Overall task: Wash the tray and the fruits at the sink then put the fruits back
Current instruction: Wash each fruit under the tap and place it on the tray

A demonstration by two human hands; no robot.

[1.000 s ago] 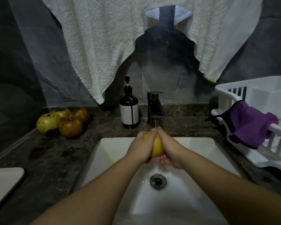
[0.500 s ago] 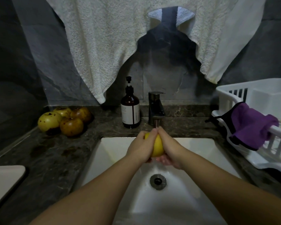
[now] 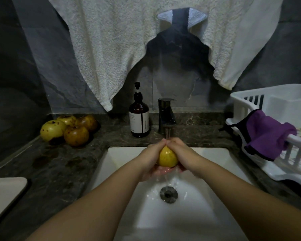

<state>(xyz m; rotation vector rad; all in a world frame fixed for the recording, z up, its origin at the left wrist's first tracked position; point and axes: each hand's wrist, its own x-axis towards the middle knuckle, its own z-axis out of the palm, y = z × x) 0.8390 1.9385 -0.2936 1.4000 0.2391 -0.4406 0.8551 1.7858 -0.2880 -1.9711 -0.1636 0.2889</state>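
Since a second ago: more of yellow fruit (image 3: 168,158) exposed between palms. Left to right: unwashed fruits (image 3: 69,129) on counter (well left); left hand (image 3: 149,158) cupping fruit; right hand (image 3: 185,156) clasping opposite side, directly under faucet (image 3: 167,117) stream, over sink (image 3: 120,164). Both equally near.

Dim, grainy picture with dark corners and wide-angle bending at edges.

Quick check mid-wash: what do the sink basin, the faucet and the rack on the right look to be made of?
Sink basin: looks like glazed white ceramic, smooth and glossy where wet. Faucet: dark brushed metal, judging by its dull sheen and square edges. Dish rack: likely white moulded plastic, with slotted walls and rounded rims.
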